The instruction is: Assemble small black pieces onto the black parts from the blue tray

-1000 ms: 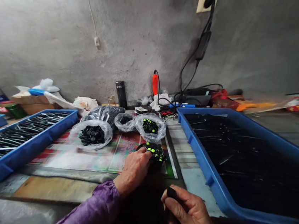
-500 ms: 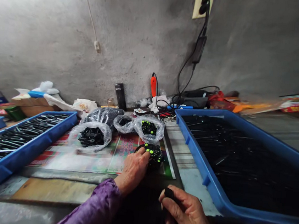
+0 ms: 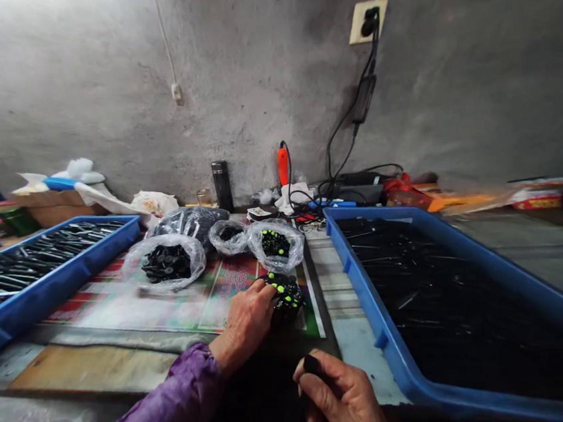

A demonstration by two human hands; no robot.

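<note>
My left hand (image 3: 246,321) rests with its fingers on a cluster of black parts dotted with neon green (image 3: 285,299), lying on a printed paper mat (image 3: 150,311). My right hand (image 3: 339,398) is nearer the table's front edge and pinches a small black piece (image 3: 311,365) between thumb and fingers. Behind the cluster stand clear plastic bags of black parts, one with green dots (image 3: 275,245) and one larger (image 3: 165,262). A smaller bag (image 3: 228,238) and a dark bag (image 3: 190,223) sit beside them. The underside of the cluster is hidden.
Long blue trays flank the mat: the left (image 3: 54,268) holds metal-and-black pieces, the right (image 3: 377,302) thin black pieces. Against the concrete wall (image 3: 254,87) stand a black flask (image 3: 222,185) and an orange-handled power tool (image 3: 283,165), with cables running up to a wall socket (image 3: 368,22).
The whole view has drifted slightly left and the wall socket sits lower. Both hands keep nearly the same pose, and the left hand stays on the dotted cluster.
</note>
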